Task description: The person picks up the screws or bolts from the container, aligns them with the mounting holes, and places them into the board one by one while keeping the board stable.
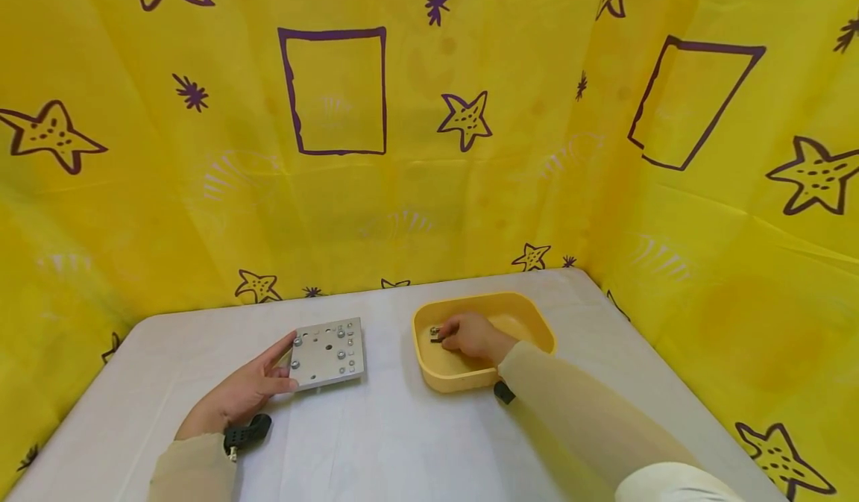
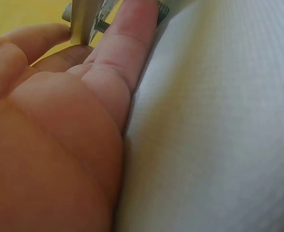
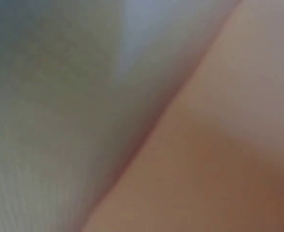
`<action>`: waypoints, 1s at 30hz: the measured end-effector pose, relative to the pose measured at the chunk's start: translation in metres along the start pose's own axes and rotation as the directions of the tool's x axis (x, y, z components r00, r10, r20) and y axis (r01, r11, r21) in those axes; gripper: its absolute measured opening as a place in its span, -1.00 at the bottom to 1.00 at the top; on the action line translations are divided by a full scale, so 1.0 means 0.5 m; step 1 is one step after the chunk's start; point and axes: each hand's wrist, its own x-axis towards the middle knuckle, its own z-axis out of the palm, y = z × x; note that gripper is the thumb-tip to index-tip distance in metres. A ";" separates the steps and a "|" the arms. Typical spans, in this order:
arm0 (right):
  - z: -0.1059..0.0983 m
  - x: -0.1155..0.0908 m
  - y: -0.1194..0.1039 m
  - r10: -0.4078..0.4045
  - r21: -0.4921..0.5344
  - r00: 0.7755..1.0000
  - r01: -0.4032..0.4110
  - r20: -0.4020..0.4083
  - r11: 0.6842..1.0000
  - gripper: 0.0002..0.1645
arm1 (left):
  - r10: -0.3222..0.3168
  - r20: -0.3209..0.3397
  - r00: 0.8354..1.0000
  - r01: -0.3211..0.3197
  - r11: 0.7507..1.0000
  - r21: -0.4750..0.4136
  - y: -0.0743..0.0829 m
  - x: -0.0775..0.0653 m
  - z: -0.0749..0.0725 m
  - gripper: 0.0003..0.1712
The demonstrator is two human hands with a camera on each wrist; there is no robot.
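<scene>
My left hand (image 1: 251, 384) grips a square silver metal plate (image 1: 317, 354) by its left edge, thumb at the near corner and fingers at the far one. Bolt heads and several holes show on the plate's top face. In the left wrist view, threaded bolt ends (image 2: 101, 25) stick out beneath the plate beside the fingers. My right hand (image 1: 473, 336) reaches into a yellow bin (image 1: 463, 383), its fingers curled and pinching a small dark rod-like piece (image 1: 437, 340). Small metal hardware (image 1: 434, 331) lies right beside those fingertips. The right wrist view is a blur of skin and sleeve.
A white cloth (image 1: 403, 442) covers the table under the plate and the bin. Yellow curtains (image 1: 429, 189) with starfish drawings stand behind and on both sides. Black wrist devices (image 1: 247, 433) are worn on both arms.
</scene>
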 end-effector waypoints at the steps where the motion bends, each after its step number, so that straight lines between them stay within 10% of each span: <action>1: 0.000 0.000 0.000 -0.001 -0.006 1.000 0.001 0.002 1.000 -0.90 | -0.003 -0.001 1.000 0.003 1.000 -0.003 0.000 0.000 0.001 0.26; 12: -0.010 -0.008 0.006 0.035 0.038 0.999 -0.034 -0.021 0.999 -0.92 | -0.012 -0.011 1.000 0.012 1.000 0.005 -0.001 0.000 0.005 0.26; 18: -0.025 -0.019 -0.012 0.091 0.236 0.994 -0.075 -0.057 0.969 -0.83 | 0.002 0.001 1.000 -0.002 1.000 -0.011 -0.003 0.000 0.001 0.26; 24: -0.046 -0.029 -0.037 0.120 0.629 0.992 -0.075 -0.029 0.773 -0.75 | 0.015 0.017 1.000 -0.014 1.000 -0.021 -0.003 0.000 -0.002 0.25; 30: -0.063 -0.025 -0.075 0.140 0.791 0.989 -0.051 -0.044 0.609 -0.70 | 0.062 0.060 0.996 -0.059 0.997 -0.050 -0.004 -0.001 -0.001 0.21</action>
